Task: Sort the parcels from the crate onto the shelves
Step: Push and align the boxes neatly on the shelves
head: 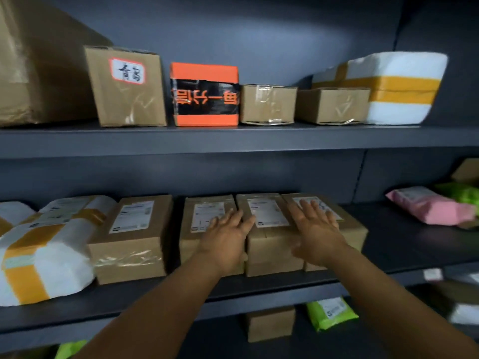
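Note:
Three brown cardboard parcels with white labels stand side by side on the middle shelf (404, 244). My left hand (228, 237) lies flat with straight fingers on the left parcel (204, 216), its thumb toward the middle parcel (267, 226). My right hand (317, 229) lies flat, fingers spread, on the right parcel (355, 226) and over the seam with the middle one. Neither hand grips anything. No crate is in view.
Left on the same shelf sit another brown box (132, 237) and white bags with yellow tape (44, 252); a pink mailer (430, 206) lies at right. The upper shelf holds brown boxes, an orange-black box (204, 94) and a white foam box (399, 86). Below are a green mailer (331, 313) and a small box.

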Available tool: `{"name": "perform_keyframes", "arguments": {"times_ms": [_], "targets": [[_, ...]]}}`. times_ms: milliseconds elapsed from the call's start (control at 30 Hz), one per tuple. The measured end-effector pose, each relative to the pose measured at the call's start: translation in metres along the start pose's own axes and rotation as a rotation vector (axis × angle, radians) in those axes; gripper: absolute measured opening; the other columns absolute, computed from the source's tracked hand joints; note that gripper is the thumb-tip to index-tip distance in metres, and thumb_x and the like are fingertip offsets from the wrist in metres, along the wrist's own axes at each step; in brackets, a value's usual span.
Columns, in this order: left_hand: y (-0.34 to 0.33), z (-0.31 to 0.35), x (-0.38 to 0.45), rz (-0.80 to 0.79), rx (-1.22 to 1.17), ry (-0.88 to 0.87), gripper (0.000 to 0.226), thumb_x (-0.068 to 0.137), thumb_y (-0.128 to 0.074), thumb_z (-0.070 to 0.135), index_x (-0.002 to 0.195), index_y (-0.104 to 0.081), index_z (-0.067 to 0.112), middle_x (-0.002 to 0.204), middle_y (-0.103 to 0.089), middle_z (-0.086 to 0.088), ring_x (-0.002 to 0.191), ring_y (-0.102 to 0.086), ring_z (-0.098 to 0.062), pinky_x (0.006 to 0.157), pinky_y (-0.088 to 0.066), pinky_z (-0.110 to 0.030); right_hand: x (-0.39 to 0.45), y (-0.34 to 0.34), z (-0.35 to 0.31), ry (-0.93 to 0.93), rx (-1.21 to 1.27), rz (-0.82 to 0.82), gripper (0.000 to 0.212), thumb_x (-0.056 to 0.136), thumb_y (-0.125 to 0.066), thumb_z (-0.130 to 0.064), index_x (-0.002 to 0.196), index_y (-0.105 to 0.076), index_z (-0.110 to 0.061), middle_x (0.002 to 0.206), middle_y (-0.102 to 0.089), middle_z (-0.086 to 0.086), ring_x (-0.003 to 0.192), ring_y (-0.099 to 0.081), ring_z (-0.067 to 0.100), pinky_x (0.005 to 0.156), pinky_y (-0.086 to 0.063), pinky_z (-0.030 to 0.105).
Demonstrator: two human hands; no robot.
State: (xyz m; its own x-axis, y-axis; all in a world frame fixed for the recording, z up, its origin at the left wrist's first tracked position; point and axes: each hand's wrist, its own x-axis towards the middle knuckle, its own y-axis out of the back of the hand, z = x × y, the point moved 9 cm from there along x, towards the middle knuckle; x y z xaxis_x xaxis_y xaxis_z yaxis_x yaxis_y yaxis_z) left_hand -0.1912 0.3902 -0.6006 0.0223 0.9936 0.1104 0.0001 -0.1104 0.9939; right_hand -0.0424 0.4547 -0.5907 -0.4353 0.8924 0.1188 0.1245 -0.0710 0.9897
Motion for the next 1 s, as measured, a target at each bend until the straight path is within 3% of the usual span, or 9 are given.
{"name": "perform_keyframes", "arguments": {"times_ms": [167,300,1000], "targets": [[-0.015,0.023,0.022,-0.059,0.049,0.043,0.075,0.095,-0.054,0.032,0.153,-0.007,0.033,0.16,-0.01,-0.006,0.147,-0.009,-0.03,0.116,-0.015,-0.052,0.001,-0.017,0.07,-0.084,-0.077,-0.119,0.091,0.082,-0.067,-0.034,0.152,-0.007,-0.037,0.16,-0.006,0.001,0.147,-0.003,0.032,0.118,-0.01,0.052],[-0.015,0.021,0.026,-0.06,0.037,0.084,0.072,0.094,-0.056,0.028,0.152,-0.013,0.033,0.158,-0.018,-0.005,0.144,-0.017,-0.029,0.114,-0.02,-0.05,0.01,-0.023,0.072,-0.024,-0.046,-0.05,0.074,0.089,-0.058,-0.036,0.151,-0.017,-0.038,0.159,-0.02,-0.004,0.145,-0.018,0.027,0.115,-0.023,0.045],[-0.014,-0.016,0.025,-0.026,0.029,0.198,0.072,0.092,-0.057,0.02,0.151,-0.019,0.03,0.157,-0.02,-0.004,0.143,-0.021,-0.027,0.114,-0.022,-0.051,0.038,-0.032,0.035,0.041,-0.041,-0.069,0.073,0.092,-0.055,-0.034,0.152,-0.012,-0.038,0.16,-0.015,-0.004,0.147,-0.011,0.029,0.119,-0.016,0.044]]}}
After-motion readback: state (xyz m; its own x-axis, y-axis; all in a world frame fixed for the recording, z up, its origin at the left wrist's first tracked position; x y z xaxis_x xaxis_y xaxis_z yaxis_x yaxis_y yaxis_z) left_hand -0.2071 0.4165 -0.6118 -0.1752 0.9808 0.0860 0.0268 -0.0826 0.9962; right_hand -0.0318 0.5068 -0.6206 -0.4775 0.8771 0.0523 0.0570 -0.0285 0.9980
